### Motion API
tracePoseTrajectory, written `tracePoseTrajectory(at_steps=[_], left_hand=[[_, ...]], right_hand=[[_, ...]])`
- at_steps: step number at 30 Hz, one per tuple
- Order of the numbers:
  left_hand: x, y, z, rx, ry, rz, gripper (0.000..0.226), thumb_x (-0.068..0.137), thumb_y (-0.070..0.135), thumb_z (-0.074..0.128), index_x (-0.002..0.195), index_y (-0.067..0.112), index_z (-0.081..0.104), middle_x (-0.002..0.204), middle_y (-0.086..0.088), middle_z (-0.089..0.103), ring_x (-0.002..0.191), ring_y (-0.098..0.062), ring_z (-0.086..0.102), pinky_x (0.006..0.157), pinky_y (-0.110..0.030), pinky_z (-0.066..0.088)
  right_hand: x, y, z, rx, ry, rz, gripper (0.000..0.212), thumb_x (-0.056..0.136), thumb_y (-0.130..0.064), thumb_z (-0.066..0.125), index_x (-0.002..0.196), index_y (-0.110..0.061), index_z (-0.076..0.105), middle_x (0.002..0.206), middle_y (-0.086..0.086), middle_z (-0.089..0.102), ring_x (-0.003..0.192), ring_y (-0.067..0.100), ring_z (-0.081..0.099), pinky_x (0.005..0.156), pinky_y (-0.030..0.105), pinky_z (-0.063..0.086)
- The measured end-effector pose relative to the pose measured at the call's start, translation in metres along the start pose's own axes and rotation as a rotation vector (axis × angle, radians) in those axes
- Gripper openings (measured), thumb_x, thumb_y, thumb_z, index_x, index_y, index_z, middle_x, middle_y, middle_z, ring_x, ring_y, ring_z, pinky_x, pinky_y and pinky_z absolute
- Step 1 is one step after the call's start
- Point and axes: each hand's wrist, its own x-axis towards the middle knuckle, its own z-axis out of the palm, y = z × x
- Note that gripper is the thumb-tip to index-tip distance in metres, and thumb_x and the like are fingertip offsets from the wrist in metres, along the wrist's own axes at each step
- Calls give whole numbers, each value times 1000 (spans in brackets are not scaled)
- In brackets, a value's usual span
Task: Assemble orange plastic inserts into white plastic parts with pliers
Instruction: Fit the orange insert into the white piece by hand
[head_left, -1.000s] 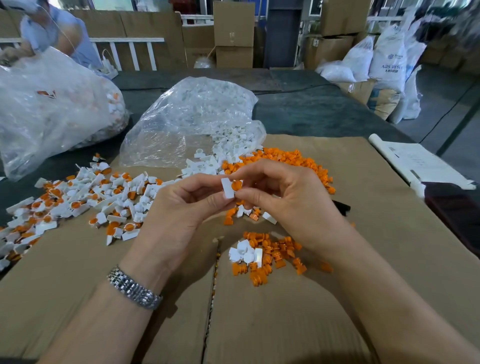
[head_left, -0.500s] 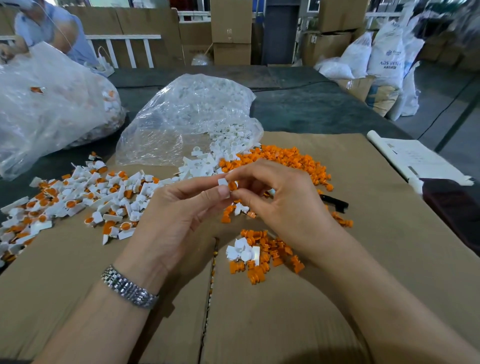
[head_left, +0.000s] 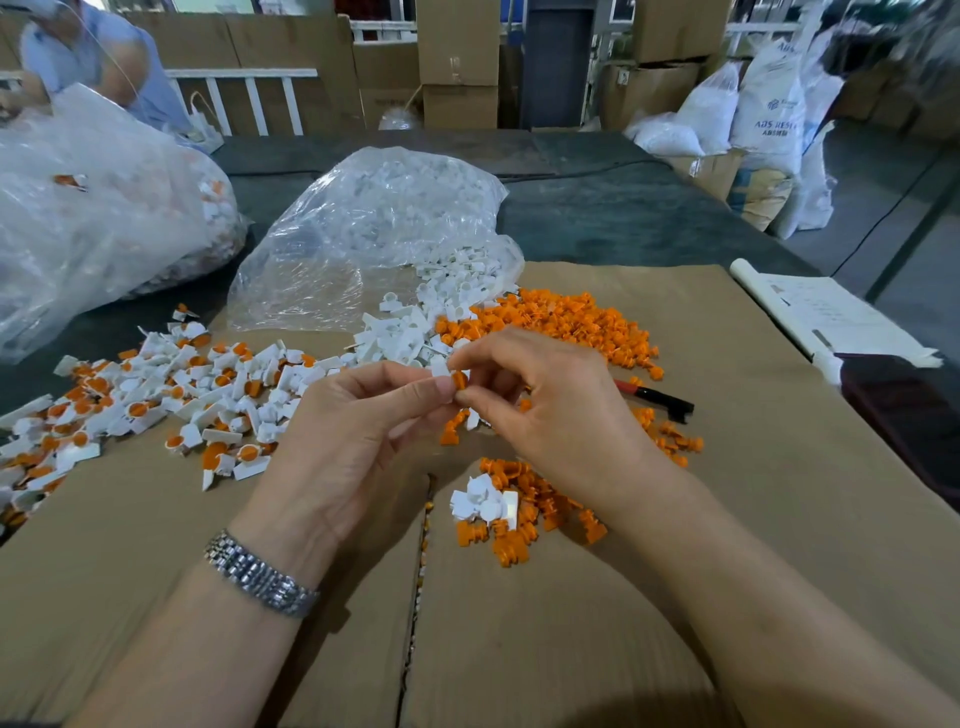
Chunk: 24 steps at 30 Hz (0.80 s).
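My left hand (head_left: 353, 441) pinches a small white plastic part (head_left: 440, 369) between thumb and fingers. My right hand (head_left: 561, 410) pinches an orange insert (head_left: 459, 380) that sits against that white part. Both hands meet above the cardboard (head_left: 571, 649). The pliers (head_left: 657, 400), red and black, lie on the cardboard just right of my right hand, untouched. A heap of loose orange inserts (head_left: 566, 322) lies behind my hands. Loose white parts (head_left: 415, 332) spill from a clear bag (head_left: 379, 234).
Assembled white-and-orange pieces (head_left: 171, 395) spread over the left of the cardboard. A small mixed pile (head_left: 509, 514) lies below my hands. A big clear bag (head_left: 88, 218) stands far left, a person behind it. White paper (head_left: 826, 317) lies at the right edge.
Both hands stay together on the white part and orange insert, only shifting slightly. The orange insert sits closer into the white part than a second ago.
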Motion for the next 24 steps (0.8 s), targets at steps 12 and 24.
tracePoseTrajectory(at_steps=[12, 24], left_hand=[[6, 3, -7, -58, -23, -73, 12, 63, 7, 85, 74, 9, 81, 99, -20, 77, 94, -27, 77, 71, -24, 63], [2, 9, -5, -49, -17, -36, 2, 70, 15, 81, 70, 16, 80, 80, -6, 75, 72, -16, 76, 51, -16, 52]], right_hand=[[2, 42, -37, -553, -277, 677, 63, 86, -61, 67, 129, -16, 54, 127, 6, 56, 115, 27, 55, 97, 48, 49], [9, 25, -44, -309, -140, 662, 32, 101, -43, 46, 90, -17, 62, 75, 4, 64, 65, 16, 61, 56, 32, 41]])
